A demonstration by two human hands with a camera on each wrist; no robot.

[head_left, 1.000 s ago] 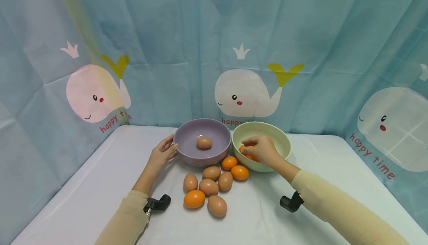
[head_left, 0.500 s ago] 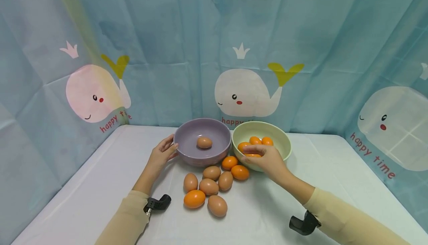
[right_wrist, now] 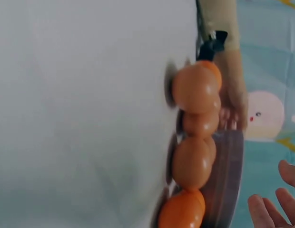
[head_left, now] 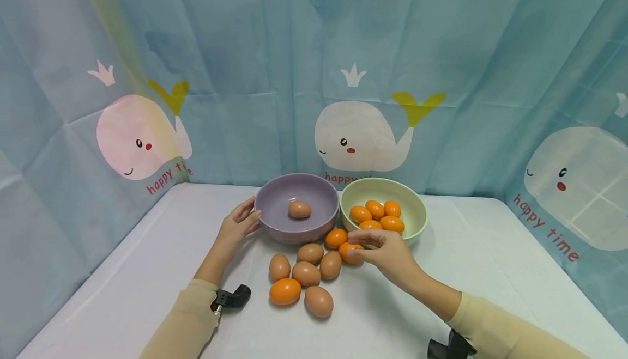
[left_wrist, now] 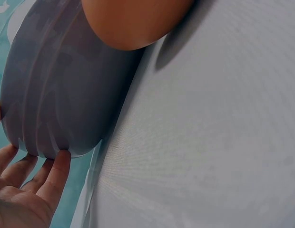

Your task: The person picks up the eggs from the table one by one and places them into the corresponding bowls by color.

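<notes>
My left hand (head_left: 237,223) rests at the left side of a purple bowl (head_left: 321,195); its fairly straight fingertips touch the outer wall in the left wrist view. One brown egg (head_left: 299,210) lies inside. My right hand (head_left: 387,253) hovers, empty, over the near edge of the green bowl (head_left: 414,206), thumb and fingers apart around an orange egg-shaped piece (head_left: 349,255) that they partly cover. Beside it is another orange egg-shaped piece (head_left: 336,238). In the right wrist view, the fingers (right_wrist: 261,211) show at the lower right, holding nothing.
Several orange egg-shaped pieces (head_left: 391,224) lie in the green bowl. In front of the bowls, several brown eggs (head_left: 306,274) sit clustered on the white tablecloth (head_left: 392,321), with a third orange piece (head_left: 285,292) among them. A blue whale-print curtain (head_left: 275,130) hangs behind.
My right hand has come out of the green bowl, toward me and slightly left, to the orange piece beside it. The pieces in the bowl are now uncovered. My left hand stays put.
</notes>
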